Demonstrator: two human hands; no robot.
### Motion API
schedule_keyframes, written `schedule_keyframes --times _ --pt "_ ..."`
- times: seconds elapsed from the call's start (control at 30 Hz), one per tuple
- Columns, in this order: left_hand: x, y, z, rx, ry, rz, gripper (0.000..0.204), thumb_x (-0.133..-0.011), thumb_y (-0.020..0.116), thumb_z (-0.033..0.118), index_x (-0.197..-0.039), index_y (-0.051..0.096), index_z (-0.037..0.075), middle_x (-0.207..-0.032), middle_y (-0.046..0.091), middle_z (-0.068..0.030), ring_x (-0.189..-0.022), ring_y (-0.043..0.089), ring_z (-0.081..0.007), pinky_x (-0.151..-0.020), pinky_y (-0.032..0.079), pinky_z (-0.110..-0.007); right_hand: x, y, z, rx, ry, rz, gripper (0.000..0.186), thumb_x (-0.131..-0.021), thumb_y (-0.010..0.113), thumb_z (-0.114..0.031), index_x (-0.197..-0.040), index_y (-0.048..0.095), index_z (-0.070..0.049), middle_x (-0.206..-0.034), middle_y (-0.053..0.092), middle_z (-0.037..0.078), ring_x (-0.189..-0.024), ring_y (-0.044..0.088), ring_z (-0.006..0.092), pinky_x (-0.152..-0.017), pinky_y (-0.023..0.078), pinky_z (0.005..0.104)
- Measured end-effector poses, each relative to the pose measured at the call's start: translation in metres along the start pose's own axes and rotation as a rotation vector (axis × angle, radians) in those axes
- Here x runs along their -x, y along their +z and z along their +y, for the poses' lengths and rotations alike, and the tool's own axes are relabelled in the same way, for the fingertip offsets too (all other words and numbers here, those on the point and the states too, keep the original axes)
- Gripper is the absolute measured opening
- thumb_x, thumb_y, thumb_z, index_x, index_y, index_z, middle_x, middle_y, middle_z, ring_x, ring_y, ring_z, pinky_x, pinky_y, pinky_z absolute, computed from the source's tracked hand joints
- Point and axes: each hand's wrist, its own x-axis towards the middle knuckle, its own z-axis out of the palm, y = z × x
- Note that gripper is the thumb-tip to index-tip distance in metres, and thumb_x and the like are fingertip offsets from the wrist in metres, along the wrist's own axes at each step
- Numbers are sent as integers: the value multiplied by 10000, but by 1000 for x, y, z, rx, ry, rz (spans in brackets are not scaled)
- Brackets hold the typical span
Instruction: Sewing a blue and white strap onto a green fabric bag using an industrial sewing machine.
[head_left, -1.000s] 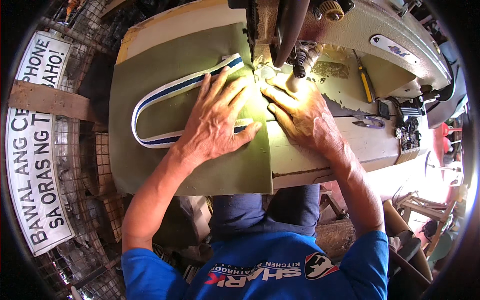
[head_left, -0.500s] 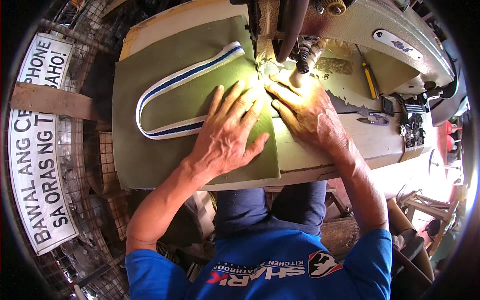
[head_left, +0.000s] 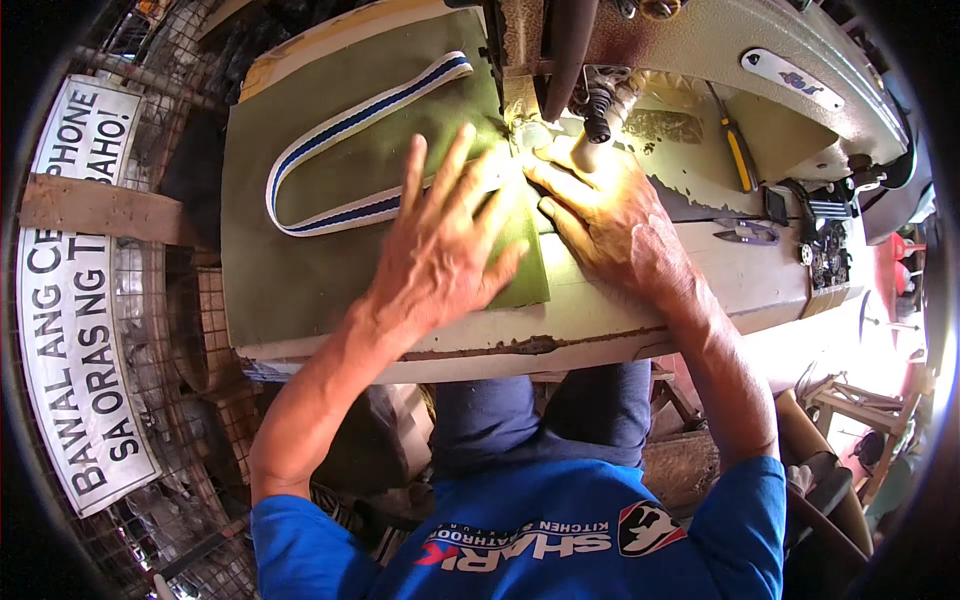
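Note:
An olive-green sheet of fabric point(head_left: 285, 280) lies flat on the table of a sewing machine point(head_left: 690, 65), its right edge at the needle area. A white webbing strap point(head_left: 368, 108) with a blue stripe loops across the sheet, its lower end passing under my left hand point(head_left: 440, 240). That hand is open, fingers spread over the sheet and strap; whether its fingertips touch is unclear. My right hand point(head_left: 615, 205) rests flat with fingers stretched, its fingertips at the fabric's edge beside the needle area. Bright light and my fingers hide the needle and stitching.
Right of my hand, a yellow-and-black screwdriver point(head_left: 740, 155) lies under the machine arm. Thread snips point(head_left: 747, 232) and a tray of small metal parts point(head_left: 825, 255) sit farther right. The worn table edge point(head_left: 530, 346) runs before me; wire mesh with a white sign point(head_left: 75, 330) stands left.
The fabric and strap have shifted away from me, baring the table's front edge. My left hand has shifted slightly left, with its fingers spread wider. My right hand has barely moved.

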Motion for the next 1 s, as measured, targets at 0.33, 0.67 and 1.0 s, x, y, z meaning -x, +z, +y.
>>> schedule_keyframes --times 0.33,0.67,1.0 --pt "2 0 -9 144 -8 -35 505 -926 586 287 -1359 506 40 -1414 464 -189 -1386 350 -381 -1166 211 -572 -2 3 3 -24 -39 44 284 -829 640 -147 -1077 656 -9 -1014 622 115 -949 600 295 -808 472 421" --pt "-6 -6 -6 74 58 35 392 -857 605 81 -1248 618 69 -1322 543 -122 -1360 393 -322 -1185 197 -546 -2 -3 -3 -8 -3 -3 306 -837 628 -135 -1112 645 -2 -1020 617 130 -965 595 303 -831 465 424" --pt "5 -7 0 253 198 36 409 -794 627 12 -1201 612 36 -1260 554 -140 -1281 475 -342 -1138 328 -491 5 -3 -1 -106 -78 1 309 -827 634 -121 -1122 640 -27 -1042 639 124 -956 616 333 -809 498 420"
